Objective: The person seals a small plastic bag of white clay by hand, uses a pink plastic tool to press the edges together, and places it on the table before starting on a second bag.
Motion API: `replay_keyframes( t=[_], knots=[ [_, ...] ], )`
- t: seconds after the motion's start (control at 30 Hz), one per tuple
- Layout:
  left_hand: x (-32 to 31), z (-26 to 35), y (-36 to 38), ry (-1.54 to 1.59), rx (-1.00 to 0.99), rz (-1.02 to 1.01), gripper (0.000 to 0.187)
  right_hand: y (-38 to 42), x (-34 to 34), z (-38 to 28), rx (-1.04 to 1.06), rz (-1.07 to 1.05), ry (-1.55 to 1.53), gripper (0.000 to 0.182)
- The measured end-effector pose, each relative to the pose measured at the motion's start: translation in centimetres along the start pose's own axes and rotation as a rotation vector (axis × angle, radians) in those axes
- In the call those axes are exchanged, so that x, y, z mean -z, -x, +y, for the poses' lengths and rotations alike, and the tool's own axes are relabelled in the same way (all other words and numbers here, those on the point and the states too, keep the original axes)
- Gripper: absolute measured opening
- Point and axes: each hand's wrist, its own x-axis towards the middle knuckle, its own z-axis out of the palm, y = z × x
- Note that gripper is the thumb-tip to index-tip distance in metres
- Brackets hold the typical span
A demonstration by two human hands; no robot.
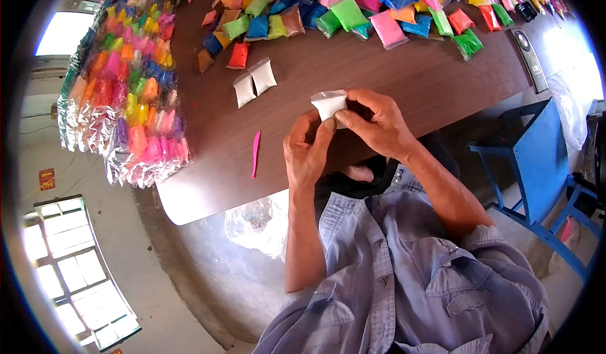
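Observation:
Near the table's front edge, a small white packet is held up between both hands. My left hand pinches its lower left side with thumb and fingers. On the other side, my right hand has its thumb on the packet's lower right part and its fingers behind it. Two more white packets lie side by side on the brown table, up and to the left of the hands. A pink plastic tool rests on the table left of my left hand.
Many coloured packets cover the far part of the table. Clear bags of coloured packets are stacked at the left. A level-like tool lies at the right edge, near a blue stool. A clear plastic bag is below the table's front edge.

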Motion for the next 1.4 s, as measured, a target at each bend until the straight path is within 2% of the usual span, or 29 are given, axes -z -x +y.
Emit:
replay_keyframes(
  t=[0.1, 0.17, 0.27, 0.4, 0.47, 0.67, 0.77, 0.87, 1.0, 1.2, 1.27, 1.33, 1.4],
  knots=[
    [-0.1, -0.8, -0.1, 0.053, -0.053, 0.023, 0.027, 0.0, -0.3, -0.1, 0.020, 0.002, -0.054, 0.028],
    [-0.1, -0.3, 0.0, -0.057, -0.029, 0.033, 0.027, 0.0, 0.0, -0.8, 0.007, -0.013, 0.031, 0.028],
    [-0.1, -0.1, 0.1, -0.119, -0.052, 0.025, 0.027, 0.0, -0.3, -0.2, -0.034, 0.034, -0.051, 0.026],
    [-0.1, 1.1, 0.2, -0.170, -0.046, 0.000, 0.027, 0.0, 0.0, 0.3, 0.019, 0.051, 0.001, 0.025],
    [-0.3, 1.6, 0.2, 0.071, 0.032, -0.044, 0.026, 0.0, 0.2, 0.4, 0.045, 0.028, 0.036, 0.023],
    [-0.2, -0.7, 0.0, 0.170, -0.019, -0.001, 0.023, -0.1, 0.0, -0.3, 0.066, 0.008, 0.114, 0.023],
    [0.3, -1.6, -0.1, 0.077, 0.006, 0.016, 0.022, -0.2, 0.2, -0.3, 0.031, -0.030, 0.125, 0.025],
    [-0.2, -0.8, 0.0, 0.165, 0.018, 0.014, 0.020, -0.2, 0.2, 0.1, 0.025, -0.015, 0.139, 0.025],
    [0.4, 0.3, 0.1, 0.124, 0.081, -0.016, 0.017, -0.1, -0.1, 0.0, 0.047, 0.013, 0.104, 0.023],
    [0.1, -1.2, -0.1, 0.159, -0.012, 0.078, 0.017, -0.1, -0.5, -0.2, 0.087, -0.016, 0.162, 0.022],
    [-0.1, -2.0, -0.3, 0.188, -0.065, 0.099, 0.018, 0.0, -0.5, -0.4, 0.033, -0.014, 0.113, 0.023],
    [0.1, 0.4, -0.7, 0.104, -0.098, 0.088, 0.018, -0.1, -0.4, -0.8, 0.014, 0.012, 0.139, 0.023],
    [0.4, 3.0, -1.5, -0.024, 0.004, -0.028, 0.020, -0.1, -0.3, -1.0, -0.027, 0.025, 0.163, 0.022]
  ],
)
